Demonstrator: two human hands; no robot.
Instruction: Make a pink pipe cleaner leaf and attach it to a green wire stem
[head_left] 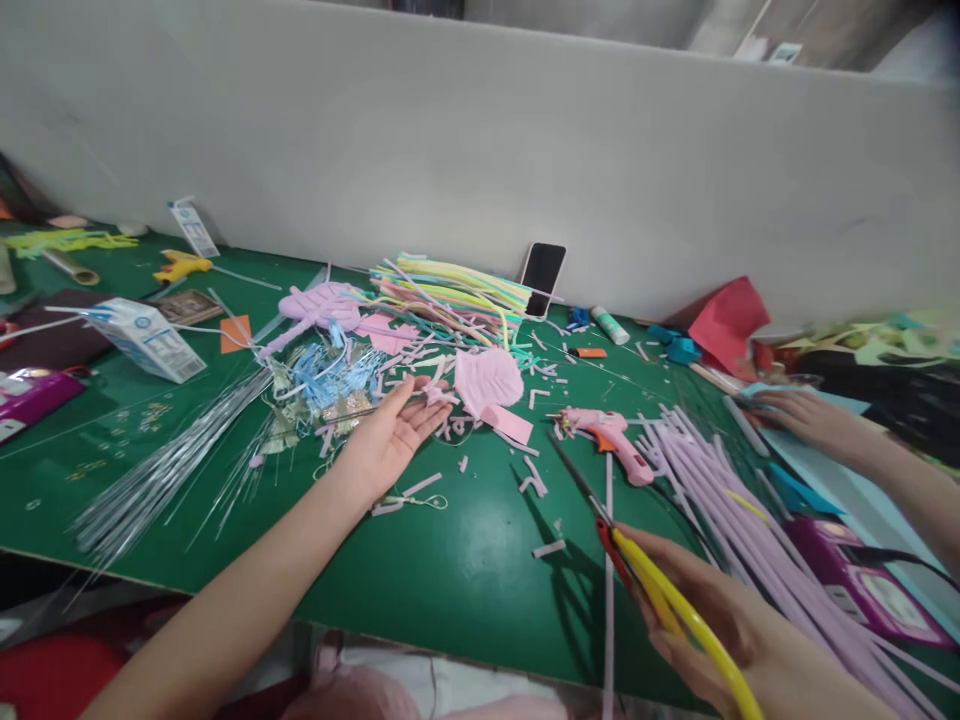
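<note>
My left hand [397, 425] lies palm up over the middle of the green table, fingers loosely curved. A small lilac fuzzy piece [435, 394] rests at its fingertips; its exact shape is hard to make out. In my right hand [720, 620] are scissors [652, 580] with yellow and red handles, their blades pointing away toward a pink glue gun [611, 432]. Just beyond my left hand lies a lilac leaf-shaped piece [489, 378] beside a pink paper slip [508, 425]. Short lilac pipe-cleaner offcuts [534, 478] are scattered around.
Lilac pipe cleaners [720, 500] lie at right, near another person's hand [810, 420]. Silver wires [172, 460] and a drink carton [154, 340] are at left. Behind are coloured pipe cleaners [457, 290], a phone [543, 278] and a grey partition [480, 150].
</note>
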